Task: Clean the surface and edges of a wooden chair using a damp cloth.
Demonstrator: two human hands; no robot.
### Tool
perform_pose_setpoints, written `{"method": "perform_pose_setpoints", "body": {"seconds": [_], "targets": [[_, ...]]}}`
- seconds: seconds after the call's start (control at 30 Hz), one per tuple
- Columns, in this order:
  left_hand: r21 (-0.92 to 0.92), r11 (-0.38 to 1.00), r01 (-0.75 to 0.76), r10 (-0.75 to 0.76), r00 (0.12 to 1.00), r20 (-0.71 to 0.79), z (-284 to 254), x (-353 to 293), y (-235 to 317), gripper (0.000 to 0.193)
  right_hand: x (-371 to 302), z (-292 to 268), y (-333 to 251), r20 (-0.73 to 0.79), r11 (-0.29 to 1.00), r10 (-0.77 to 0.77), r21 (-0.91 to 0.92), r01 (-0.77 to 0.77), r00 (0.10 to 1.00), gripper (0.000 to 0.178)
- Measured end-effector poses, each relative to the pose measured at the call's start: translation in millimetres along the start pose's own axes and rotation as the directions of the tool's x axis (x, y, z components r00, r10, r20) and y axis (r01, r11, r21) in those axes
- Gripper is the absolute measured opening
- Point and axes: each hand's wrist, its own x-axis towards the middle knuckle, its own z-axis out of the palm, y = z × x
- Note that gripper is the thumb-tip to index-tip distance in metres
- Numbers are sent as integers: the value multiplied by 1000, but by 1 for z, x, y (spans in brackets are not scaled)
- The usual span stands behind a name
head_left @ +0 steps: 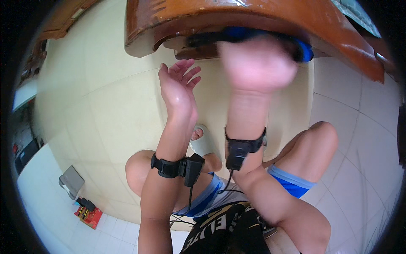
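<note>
While the person sits with both knees bent above the pale tiled floor (105, 106), both hands are raised toward the underside of the curved, glossy brown wooden desk (253, 17). The left hand (177, 86) is spread wide, palm turned inward and fingers loose, holding nothing; it hangs just below the desk's front edge and just beside the other arm. The right hand (257, 63) is blurred, so I cannot tell for certain how its fingers lie, but it looks closed into a fist around the blue-and-black band-like object (270, 38), which is pressed up against the shadowed underside of the desk. Only the ends of that object show on either side of the fist; what kind of thing it is cannot be made out.

Each forearm carries a black strap with a small black box (192, 168) and a thin cable running down toward the lap. A grey slipper (203, 142) shows between the knees.

In my judgement the main risk is the grip slipping: the blur suggests fast motion, and a fist working overhead against a hard edge could lose the object or knock knuckles on the wood. The dangling cables could also snag on a knee.
</note>
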Motion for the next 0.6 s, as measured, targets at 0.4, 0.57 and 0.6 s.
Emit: {"method": "perform_pose_setpoints", "body": {"seconds": [0.4, 0.57, 0.6], "targets": [[35, 983, -179, 180, 983, -29, -12, 17, 6, 41, -5, -17, 33, 554, 531, -329, -561, 635, 765, 39], [85, 988, -125, 131, 989, -71, -14, 16, -1, 39, 10, -36, 64, 710, 147, -470, -522, 840, 524, 60], [119, 988, -94, 102, 993, -59, -22, 17, 1, 39, 13, -38, 66, 743, 125, -492, -455, 882, 453, 65]]}}
